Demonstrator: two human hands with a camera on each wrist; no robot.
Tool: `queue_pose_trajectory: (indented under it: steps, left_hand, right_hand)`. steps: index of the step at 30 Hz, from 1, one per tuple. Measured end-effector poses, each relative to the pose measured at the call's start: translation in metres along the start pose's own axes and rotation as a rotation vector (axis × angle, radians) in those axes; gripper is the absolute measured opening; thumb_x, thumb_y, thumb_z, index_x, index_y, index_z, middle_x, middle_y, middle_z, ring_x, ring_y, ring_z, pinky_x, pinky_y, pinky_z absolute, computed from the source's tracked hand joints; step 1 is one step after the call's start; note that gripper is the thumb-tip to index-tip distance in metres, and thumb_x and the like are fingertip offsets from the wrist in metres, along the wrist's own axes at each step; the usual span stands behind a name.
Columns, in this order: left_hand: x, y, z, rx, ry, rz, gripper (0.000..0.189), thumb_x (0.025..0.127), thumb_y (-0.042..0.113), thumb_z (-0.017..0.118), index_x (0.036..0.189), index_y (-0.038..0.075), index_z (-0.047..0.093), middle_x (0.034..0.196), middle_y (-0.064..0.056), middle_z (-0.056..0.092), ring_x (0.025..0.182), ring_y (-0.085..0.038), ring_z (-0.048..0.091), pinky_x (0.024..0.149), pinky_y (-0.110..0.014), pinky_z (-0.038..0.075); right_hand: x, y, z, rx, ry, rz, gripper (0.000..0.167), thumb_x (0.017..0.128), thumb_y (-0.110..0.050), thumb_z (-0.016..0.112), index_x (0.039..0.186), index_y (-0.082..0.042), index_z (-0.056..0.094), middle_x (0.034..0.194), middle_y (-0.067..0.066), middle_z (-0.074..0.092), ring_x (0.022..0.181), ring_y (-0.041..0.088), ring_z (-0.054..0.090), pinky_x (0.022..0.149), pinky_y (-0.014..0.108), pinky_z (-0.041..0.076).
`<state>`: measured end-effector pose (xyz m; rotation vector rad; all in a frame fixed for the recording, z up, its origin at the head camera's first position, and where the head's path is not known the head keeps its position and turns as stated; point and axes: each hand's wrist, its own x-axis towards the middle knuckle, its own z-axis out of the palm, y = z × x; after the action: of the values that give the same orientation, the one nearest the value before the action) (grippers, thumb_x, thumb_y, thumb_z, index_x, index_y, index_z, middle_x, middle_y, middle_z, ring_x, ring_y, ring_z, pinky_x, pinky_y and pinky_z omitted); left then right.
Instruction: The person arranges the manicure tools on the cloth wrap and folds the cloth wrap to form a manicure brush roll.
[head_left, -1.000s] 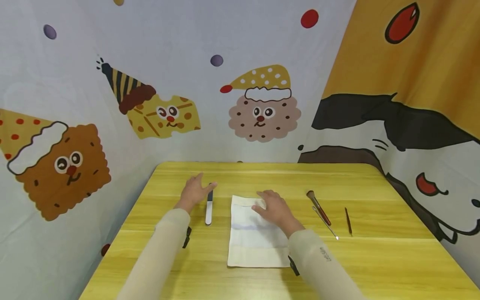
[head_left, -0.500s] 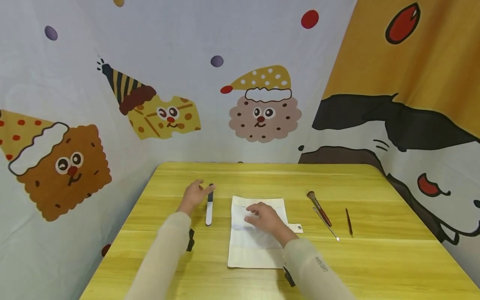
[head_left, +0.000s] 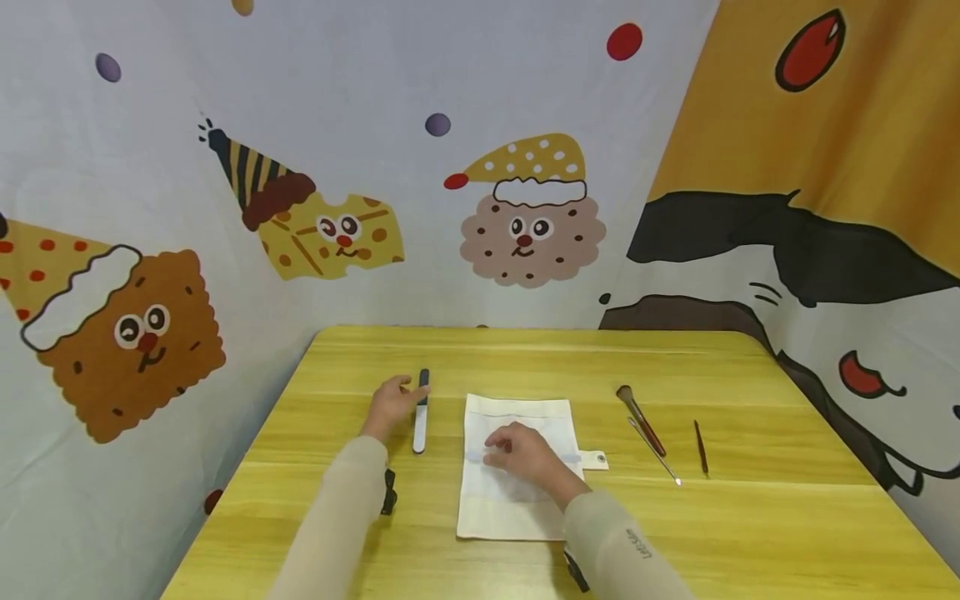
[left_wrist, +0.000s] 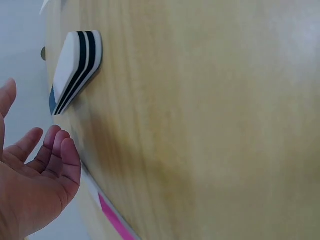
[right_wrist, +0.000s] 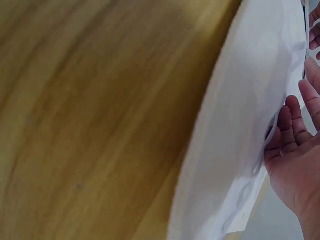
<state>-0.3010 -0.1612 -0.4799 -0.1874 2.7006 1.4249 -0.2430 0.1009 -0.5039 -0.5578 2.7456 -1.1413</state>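
Dark-and-white file [head_left: 420, 421] flat on tabletop [head_left: 675, 358], long axis approx 12–6. L hand [head_left: 390, 407] nearer: file at its 3 o'clock, thumb over it, contact unclear; fingers loosely bent, no grip. R hand [head_left: 522, 457] over white cloth [head_left: 498, 512], file at its 9–10; fingers half-curled, nothing held.

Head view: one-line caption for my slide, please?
Left hand at a two-tone strip, right hand over a white cloth, a brush lying farther right.

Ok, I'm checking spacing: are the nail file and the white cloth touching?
Apart: the head view shows bare table between nail file and white cloth.
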Motion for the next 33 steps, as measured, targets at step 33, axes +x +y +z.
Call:
queue_pose_trajectory:
  steps: [33]
  left_hand:
    - [0.001,-0.004,0.019,-0.100,0.146,-0.001,0.048,0.094,0.020,0.069,0.130,-0.010,0.057,0.115,-0.023,0.062,0.098,-0.030,0.060,0.082,-0.039,0.052]
  right_hand:
    - [0.002,0.003,0.014,-0.068,0.044,-0.034,0.008,0.080,-0.014,0.082,0.084,-0.014,0.075,0.083,-0.005,0.055,0.078,0.012,0.047,0.072,0.030,0.040]
